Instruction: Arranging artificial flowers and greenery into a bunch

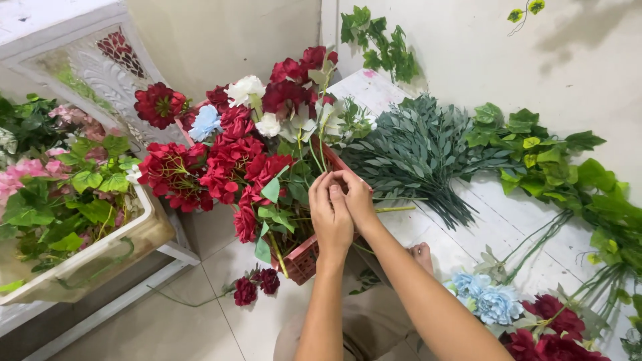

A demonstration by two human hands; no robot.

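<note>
Illumination was even, soft daylight-type, bright throughout. No glare was recorded. Soft shadows lay on the wall [588,40] far up and right of the joined hands [341,207], and beneath the white planter [100,257] well to their left. Focus was sharp at the hands; slight softness and wide-angle bending appeared toward the frame edges.

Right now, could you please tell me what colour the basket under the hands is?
The basket is reddish-pink plastic lattice, seen in the head view.
</note>
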